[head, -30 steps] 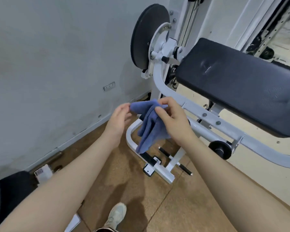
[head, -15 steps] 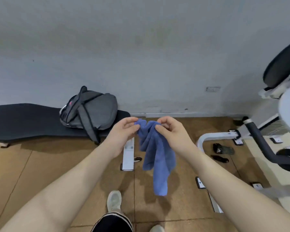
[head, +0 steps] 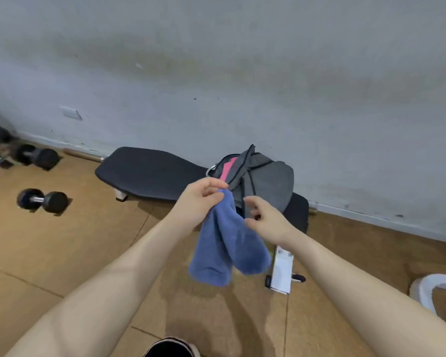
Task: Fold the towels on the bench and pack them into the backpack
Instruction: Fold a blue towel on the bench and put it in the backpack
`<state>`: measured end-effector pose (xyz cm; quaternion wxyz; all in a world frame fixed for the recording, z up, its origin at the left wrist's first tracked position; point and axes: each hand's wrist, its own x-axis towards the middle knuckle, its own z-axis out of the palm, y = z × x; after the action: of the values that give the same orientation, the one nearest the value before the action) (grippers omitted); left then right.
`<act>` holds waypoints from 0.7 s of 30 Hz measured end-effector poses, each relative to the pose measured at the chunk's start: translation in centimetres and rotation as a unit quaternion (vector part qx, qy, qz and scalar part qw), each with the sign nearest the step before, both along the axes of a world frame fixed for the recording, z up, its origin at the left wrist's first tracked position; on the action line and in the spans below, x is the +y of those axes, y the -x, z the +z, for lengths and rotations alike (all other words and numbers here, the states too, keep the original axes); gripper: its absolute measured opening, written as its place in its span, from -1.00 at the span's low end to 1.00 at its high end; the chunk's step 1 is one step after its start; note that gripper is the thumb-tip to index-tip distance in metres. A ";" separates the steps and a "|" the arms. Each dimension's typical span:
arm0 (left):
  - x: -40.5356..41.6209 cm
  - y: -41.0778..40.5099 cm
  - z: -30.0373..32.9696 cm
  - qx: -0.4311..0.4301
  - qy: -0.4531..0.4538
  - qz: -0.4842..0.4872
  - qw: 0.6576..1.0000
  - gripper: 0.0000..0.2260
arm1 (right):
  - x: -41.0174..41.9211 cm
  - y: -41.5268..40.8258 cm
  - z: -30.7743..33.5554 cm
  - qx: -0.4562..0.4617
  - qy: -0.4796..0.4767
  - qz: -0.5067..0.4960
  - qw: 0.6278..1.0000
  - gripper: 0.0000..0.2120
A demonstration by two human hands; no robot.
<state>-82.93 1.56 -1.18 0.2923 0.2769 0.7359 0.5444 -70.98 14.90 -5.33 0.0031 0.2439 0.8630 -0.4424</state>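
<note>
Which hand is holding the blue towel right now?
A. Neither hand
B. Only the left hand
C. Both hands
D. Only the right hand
B: the left hand pinches the top of the blue towel, while the right hand hovers beside it, holding nothing.

This is a gym room: a flat black padded workout bench [head: 150, 172] stands by a bare grey wall [head: 242, 73], two black hexagonal dumbbells [head: 43, 200] [head: 36, 155] lie on the tan cork-like floor [head: 62, 248], and a white machine frame [head: 433, 289] shows at right.
</note>
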 end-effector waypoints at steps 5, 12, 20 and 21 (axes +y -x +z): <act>-4.8 8.6 1.1 0.096 0.079 -0.074 0.989 -0.73 | -4.2 10.2 2.8 0.147 0.063 0.015 0.987 -0.46; -7.7 16.6 0.3 0.125 0.045 -0.003 0.991 -0.78 | -5.6 21.2 2.0 0.128 0.061 0.185 0.972 -0.61; -5.8 28.3 -3.1 0.018 0.072 0.057 0.996 -0.77 | -4.2 34.9 -1.0 0.097 -0.042 0.217 0.970 -0.83; -5.1 30.0 -3.7 0.010 0.082 0.078 0.994 -0.74 | -3.7 36.7 -1.3 0.099 -0.045 0.209 0.972 -0.87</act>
<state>-112.95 -3.58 -4.88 0.2635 0.1994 0.8000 0.5008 -107.63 11.20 -6.67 -0.0006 0.0129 0.9101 -0.4141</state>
